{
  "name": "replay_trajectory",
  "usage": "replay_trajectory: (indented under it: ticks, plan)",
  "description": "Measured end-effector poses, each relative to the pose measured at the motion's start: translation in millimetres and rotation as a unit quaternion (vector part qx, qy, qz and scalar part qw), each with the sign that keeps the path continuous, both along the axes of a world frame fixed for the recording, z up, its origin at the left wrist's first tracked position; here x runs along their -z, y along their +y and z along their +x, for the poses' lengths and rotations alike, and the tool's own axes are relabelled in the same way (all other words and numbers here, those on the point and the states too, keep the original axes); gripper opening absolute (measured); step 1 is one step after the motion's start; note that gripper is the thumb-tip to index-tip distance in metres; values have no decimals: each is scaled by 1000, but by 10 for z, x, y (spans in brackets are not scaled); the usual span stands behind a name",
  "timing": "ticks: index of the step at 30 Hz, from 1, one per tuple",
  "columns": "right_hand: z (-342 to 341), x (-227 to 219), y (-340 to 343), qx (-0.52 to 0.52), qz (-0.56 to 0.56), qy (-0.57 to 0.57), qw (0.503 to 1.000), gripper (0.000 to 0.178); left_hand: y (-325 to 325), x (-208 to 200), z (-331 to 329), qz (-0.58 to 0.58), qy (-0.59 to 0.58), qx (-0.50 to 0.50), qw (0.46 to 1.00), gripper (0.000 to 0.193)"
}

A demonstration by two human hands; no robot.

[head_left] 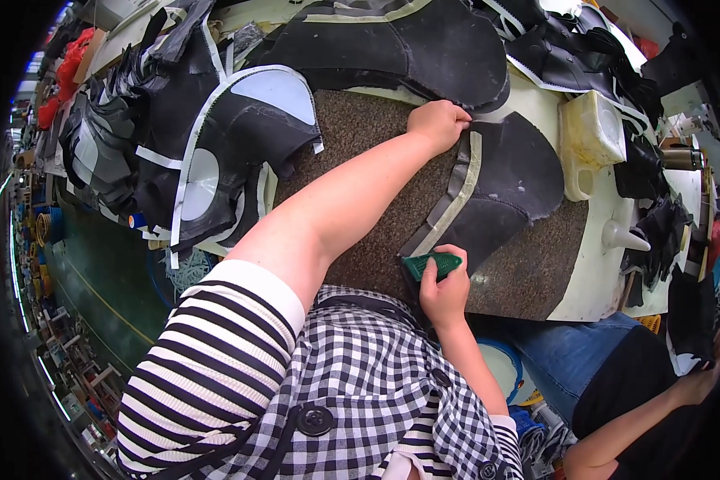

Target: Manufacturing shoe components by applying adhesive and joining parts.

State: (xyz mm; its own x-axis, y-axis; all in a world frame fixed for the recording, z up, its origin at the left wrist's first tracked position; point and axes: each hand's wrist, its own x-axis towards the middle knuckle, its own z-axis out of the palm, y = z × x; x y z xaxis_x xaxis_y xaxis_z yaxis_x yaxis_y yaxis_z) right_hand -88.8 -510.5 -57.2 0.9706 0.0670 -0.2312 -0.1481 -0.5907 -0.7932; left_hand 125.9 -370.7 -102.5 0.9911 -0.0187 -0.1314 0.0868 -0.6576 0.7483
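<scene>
A black leather piece (pixel 508 180), curved and shaped like a boot upper, lies on the brown speckled mat (pixel 528 296) with a pale strip (pixel 454 196) along its left edge. At the far end of that strip, my left hand (pixel 438 128) has its fingers closed at the piece's corner; its fingertips are partly hidden. Nearer to me, my right hand (pixel 444 292) grips a small green wedge-shaped plastic tool (pixel 434 266) with a ridged surface. The tool rests at the near end of the strip, against the piece.
Stacked black pieces (pixel 344 48) lie beyond the mat, and more with white edging (pixel 248 120) lie to the left. On the right stand a yellowed plastic container (pixel 590 132) and a white nozzle-shaped object (pixel 622 237). Another person's hand (pixel 700 384) holds a black piece at lower right.
</scene>
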Motion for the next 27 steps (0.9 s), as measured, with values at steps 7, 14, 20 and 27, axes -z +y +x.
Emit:
replay_trajectory:
  ticks: [7, 14, 20, 27]
  plan:
    - [342, -102, -252, 19, 86, -72, 994, 18, 84, 39, -15, -28, 5, 29, 999, 22]
    - [1588, -144, -163, -61, 65, -379, 921, 17, 154, 71, -27, -105, 29, 32, 994, 22]
    - [1396, -59, -145, -15, -66, -279, 958, 13, 173, 74, -58, -109, 34, 19, 993, 21]
    - [1566, -15, -112, -13, 43, -334, 941, 20, 190, -41, -65, -336, 215, -52, 915, 13]
